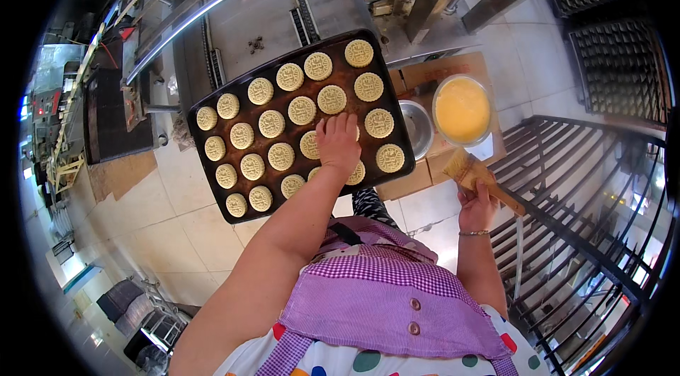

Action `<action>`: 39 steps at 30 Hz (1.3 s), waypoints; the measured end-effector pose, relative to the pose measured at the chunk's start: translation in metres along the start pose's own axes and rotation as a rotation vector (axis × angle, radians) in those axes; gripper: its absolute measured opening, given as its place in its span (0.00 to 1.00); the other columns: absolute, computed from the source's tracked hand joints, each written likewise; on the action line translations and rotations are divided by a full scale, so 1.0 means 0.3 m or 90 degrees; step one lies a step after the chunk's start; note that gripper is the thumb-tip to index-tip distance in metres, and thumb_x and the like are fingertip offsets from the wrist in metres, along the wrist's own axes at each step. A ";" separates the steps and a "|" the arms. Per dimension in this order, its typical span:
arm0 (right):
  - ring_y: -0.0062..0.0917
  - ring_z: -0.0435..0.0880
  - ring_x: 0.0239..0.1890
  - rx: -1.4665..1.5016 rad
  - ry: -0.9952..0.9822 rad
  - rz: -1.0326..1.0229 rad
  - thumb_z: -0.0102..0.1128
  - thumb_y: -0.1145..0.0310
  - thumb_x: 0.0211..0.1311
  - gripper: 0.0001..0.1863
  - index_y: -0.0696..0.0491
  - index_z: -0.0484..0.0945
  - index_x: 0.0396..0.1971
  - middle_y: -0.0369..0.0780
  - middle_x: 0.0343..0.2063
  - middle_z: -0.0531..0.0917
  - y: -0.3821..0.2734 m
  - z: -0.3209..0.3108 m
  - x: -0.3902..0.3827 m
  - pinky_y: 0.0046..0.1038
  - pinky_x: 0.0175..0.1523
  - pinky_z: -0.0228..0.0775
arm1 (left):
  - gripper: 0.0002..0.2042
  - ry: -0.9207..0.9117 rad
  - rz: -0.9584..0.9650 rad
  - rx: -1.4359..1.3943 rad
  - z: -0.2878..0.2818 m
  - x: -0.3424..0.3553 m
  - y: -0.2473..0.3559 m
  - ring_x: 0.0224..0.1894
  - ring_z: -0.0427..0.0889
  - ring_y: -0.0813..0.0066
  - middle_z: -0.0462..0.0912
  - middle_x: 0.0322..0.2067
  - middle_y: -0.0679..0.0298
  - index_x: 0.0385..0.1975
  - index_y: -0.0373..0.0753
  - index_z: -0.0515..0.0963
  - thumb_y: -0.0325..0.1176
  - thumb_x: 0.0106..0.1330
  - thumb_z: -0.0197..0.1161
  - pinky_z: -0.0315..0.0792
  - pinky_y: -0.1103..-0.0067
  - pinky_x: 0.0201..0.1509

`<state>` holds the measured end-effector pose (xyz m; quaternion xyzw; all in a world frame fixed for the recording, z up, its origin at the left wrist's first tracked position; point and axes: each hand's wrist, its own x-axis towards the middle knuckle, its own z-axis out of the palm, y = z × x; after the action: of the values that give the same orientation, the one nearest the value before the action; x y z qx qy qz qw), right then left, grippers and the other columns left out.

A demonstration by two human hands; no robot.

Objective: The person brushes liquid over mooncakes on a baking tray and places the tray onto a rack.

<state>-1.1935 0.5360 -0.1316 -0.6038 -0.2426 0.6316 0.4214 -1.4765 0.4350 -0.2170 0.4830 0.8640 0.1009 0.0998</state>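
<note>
Round, flat, pale-yellow mooncakes (302,110) with stamped tops lie in rows on a dark baking tray (404,136). My left hand (338,142) reaches over the tray's right half. Its fingers are bent and close together on a mooncake that the hand mostly hides; only a bit of its edge shows. My left forearm covers parts of other mooncakes in the front row. Off the tray's right side, my right hand (477,207) is closed around the wooden handle of a flat pastry brush (466,170). The brush's wide bristles point up and left, just below a tub of yellow-orange liquid (462,111).
The tub stands on a cardboard box (453,69), beside a metal bowl (414,129) partly under the tray's edge. A black metal rack (567,220) stands close at my right. Beyond the tray is a steel machine with a conveyor bed (258,14) and a shiny rail (212,4).
</note>
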 end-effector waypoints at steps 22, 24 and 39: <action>0.23 0.83 0.28 0.010 0.048 0.013 0.55 0.72 0.59 0.21 0.46 0.67 0.54 0.36 0.38 0.80 0.069 0.031 0.033 0.22 0.23 0.77 | 0.28 -0.028 -0.191 0.047 -0.103 0.516 -0.197 0.53 0.69 0.60 0.71 0.45 0.57 0.47 0.37 0.66 0.41 0.46 0.67 0.60 0.67 0.57; 0.23 0.84 0.28 0.017 0.045 0.010 0.55 0.72 0.59 0.22 0.46 0.67 0.54 0.36 0.38 0.80 0.084 0.021 0.031 0.22 0.23 0.77 | 0.28 -0.027 -0.196 0.042 -0.090 0.520 -0.189 0.53 0.69 0.61 0.71 0.46 0.57 0.48 0.38 0.66 0.39 0.46 0.67 0.60 0.67 0.57; 0.21 0.82 0.28 0.020 0.077 -0.015 0.56 0.71 0.59 0.20 0.46 0.68 0.53 0.35 0.36 0.80 0.049 -0.004 0.089 0.23 0.25 0.76 | 0.25 0.117 0.072 -0.220 -0.127 0.086 -0.094 0.49 0.69 0.47 0.71 0.46 0.49 0.47 0.36 0.67 0.28 0.46 0.65 0.64 0.64 0.53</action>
<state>-1.1936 0.5500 -0.1587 -0.6312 -0.2138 0.5927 0.4523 -1.5231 0.4398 -0.1900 0.4951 0.8108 0.2971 0.0959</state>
